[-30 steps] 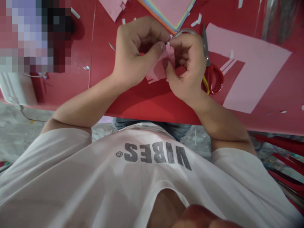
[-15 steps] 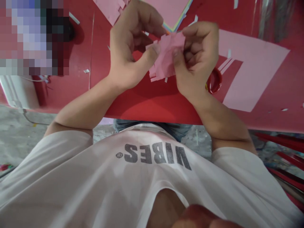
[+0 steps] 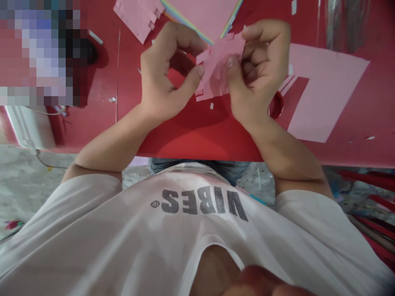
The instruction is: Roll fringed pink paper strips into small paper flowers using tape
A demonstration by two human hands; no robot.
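Note:
A small piece of pink paper with notched, tabbed edges is held up above the red table. My left hand pinches a tab on its left edge between thumb and fingers. With its thumb on the front and its fingers behind, my right hand grips the right side of the paper. Some tabs along the left and lower edges look bent. Beside my right wrist lies a red ring-shaped handle, partly hidden by the wrist.
A second notched pink piece lies at the upper left, near a stack of coloured sheets. At right rests a cut pink sheet. A white box-like object stands at the left on the red table; paper scraps are scattered about.
The pink paper has tilted and flattened, showing more of its face. My right hand has shifted slightly right, and my left hand has moved down a little. The view has shifted slightly.

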